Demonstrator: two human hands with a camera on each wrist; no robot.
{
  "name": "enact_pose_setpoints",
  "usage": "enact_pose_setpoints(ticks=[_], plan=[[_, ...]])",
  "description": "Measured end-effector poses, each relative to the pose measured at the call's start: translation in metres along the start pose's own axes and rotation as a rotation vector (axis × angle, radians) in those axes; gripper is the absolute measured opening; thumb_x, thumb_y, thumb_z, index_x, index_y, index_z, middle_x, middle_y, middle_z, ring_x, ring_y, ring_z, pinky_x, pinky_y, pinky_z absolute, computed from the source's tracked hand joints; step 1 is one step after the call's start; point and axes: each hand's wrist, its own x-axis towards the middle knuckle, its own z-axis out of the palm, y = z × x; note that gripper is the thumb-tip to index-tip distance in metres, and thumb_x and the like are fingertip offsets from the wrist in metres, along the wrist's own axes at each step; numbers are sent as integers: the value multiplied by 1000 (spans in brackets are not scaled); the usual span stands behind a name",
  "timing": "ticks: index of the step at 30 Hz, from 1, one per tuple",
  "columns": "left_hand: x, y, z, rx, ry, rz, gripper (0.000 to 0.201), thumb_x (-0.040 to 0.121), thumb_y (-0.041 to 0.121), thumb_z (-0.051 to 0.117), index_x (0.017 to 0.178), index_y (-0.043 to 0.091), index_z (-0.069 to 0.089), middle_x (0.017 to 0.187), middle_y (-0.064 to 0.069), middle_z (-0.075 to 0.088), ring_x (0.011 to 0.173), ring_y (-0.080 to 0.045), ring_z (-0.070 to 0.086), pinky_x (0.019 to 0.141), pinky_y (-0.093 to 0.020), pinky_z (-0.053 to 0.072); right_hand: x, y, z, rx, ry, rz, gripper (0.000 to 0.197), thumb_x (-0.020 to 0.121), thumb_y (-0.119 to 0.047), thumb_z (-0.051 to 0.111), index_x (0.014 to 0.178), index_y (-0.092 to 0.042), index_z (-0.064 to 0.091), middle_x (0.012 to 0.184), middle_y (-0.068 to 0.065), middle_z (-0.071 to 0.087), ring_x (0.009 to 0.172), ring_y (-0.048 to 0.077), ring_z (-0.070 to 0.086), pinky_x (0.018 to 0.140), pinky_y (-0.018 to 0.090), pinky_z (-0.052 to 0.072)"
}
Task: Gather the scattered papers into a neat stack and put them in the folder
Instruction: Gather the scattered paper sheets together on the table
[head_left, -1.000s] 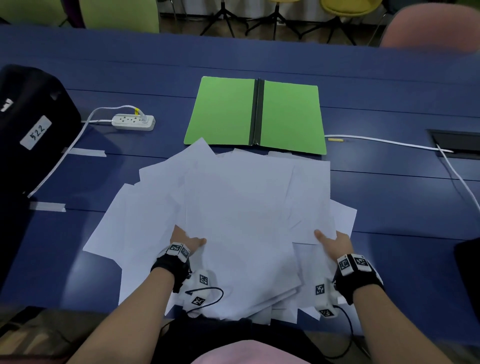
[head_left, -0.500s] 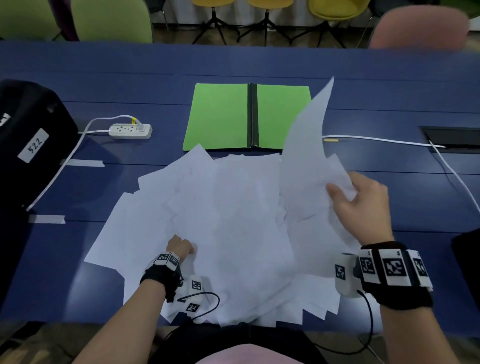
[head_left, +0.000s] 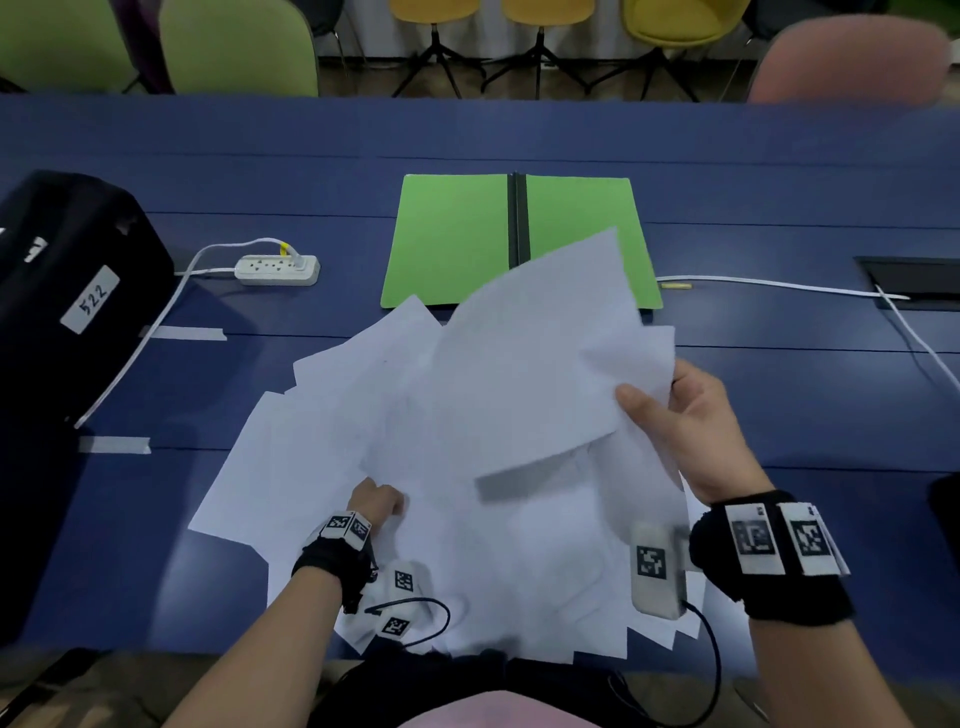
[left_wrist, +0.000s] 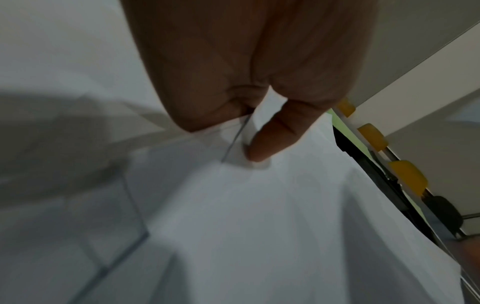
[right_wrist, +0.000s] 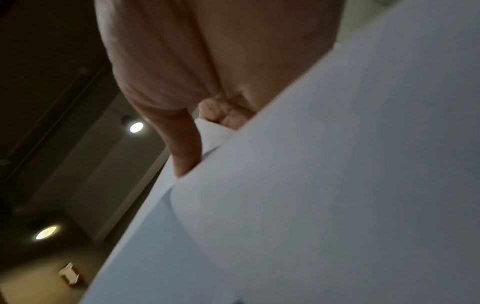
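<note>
White papers (head_left: 332, 447) lie fanned over the near half of the blue table (head_left: 779, 395). My right hand (head_left: 670, 410) pinches the right edge of a few lifted sheets (head_left: 540, 364), thumb on top; they tilt leftward over the pile and cover the folder's near right corner. In the right wrist view my right hand (right_wrist: 197, 144) has its thumb pressed on the lifted sheets (right_wrist: 324, 185). My left hand (head_left: 376, 499) grips the pile's near left part, fingers under the sheets; in the left wrist view my left hand (left_wrist: 246, 139) pinches a paper edge (left_wrist: 259, 205). The green folder (head_left: 452, 239) lies open flat beyond the pile.
A black case (head_left: 67, 291) labelled 522 stands at the left. A white power strip (head_left: 278, 270) with its cord lies left of the folder. A white cable (head_left: 769, 283) runs to a table hatch (head_left: 914, 280) at right. Chairs (head_left: 239, 47) line the far side.
My right hand has lifted a bunch of sheets off the pile's right side. They first stood nearly upright and now swing down leftward over the pile. My left hand stays on the pile.
</note>
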Motion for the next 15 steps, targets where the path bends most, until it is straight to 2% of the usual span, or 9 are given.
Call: enact_pose_setpoints(ticks=[2, 4, 5, 7, 9, 11, 12, 14, 15], plan=[[7, -2, -4, -133, -90, -1, 21, 55, 9, 59, 70, 5, 45, 80, -10, 45, 66, -24, 42, 64, -29, 34, 1, -6, 5, -6, -25, -6, 22, 87, 3, 58, 101, -11, 66, 91, -4, 76, 81, 12, 71, 72, 25, 57], [10, -3, -7, -317, -202, 10, 33, 50, 17, 65, 78, 3, 56, 87, -13, 56, 72, -27, 53, 71, -31, 42, 7, -7, 7, 4, 7, 13, 18, 86, 0, 61, 100, -10, 67, 90, -3, 76, 80, 12, 71, 71, 25, 57], [5, 0, -9, -392, -240, 22, 36, 59, 23, 67, 88, 3, 60, 94, -15, 61, 79, -29, 58, 74, -33, 46, 10, -2, 6, -30, 35, 43, 16, 86, -3, 63, 99, -11, 68, 89, -4, 76, 79, 12, 71, 69, 24, 57], [-10, 9, -12, -493, -288, 21, 40, 85, 39, 57, 110, 9, 61, 111, -17, 65, 100, -32, 62, 80, -40, 49, 19, 16, 2, -241, 91, 129, 9, 85, -12, 68, 94, -16, 69, 85, -5, 76, 77, 13, 71, 68, 28, 56], [-13, 13, -13, -523, -325, -1, 49, 90, 56, 49, 115, 16, 61, 113, -15, 67, 108, -31, 61, 79, -41, 50, 24, 43, -5, -587, 101, 177, 8, 83, -20, 71, 89, -17, 69, 87, -6, 73, 81, 17, 68, 69, 28, 52], [-15, 16, -12, -549, -318, -14, 60, 86, 65, 48, 114, 15, 63, 111, -14, 68, 105, -29, 63, 82, -42, 51, 22, 69, -7, -802, 54, 184, 12, 81, -21, 71, 92, -16, 69, 91, -3, 70, 83, 15, 63, 70, 24, 43], [-17, 19, -13, -519, -309, -7, 66, 81, 70, 51, 116, 16, 63, 113, -14, 68, 107, -29, 63, 89, -43, 50, 20, 81, -5, -830, 21, 193, 16, 80, -22, 71, 95, -15, 71, 93, -2, 71, 85, 15, 63, 71, 22, 42], [-1, 16, -12, -415, -276, -35, 86, 61, 79, 64, 128, 25, 58, 125, -11, 64, 115, -31, 60, 102, -50, 43, 14, 99, 1, -823, -59, 226, 21, 79, -24, 73, 98, -15, 72, 96, -3, 72, 88, 14, 65, 73, 22, 43], [9, 14, -9, -348, -225, -62, 102, 51, 80, 70, 135, 27, 50, 132, -8, 59, 118, -33, 58, 103, -51, 42, 12, 106, 3, -816, -101, 254, 21, 79, -26, 73, 98, -16, 72, 95, -3, 73, 88, 14, 65, 73, 23, 44]])
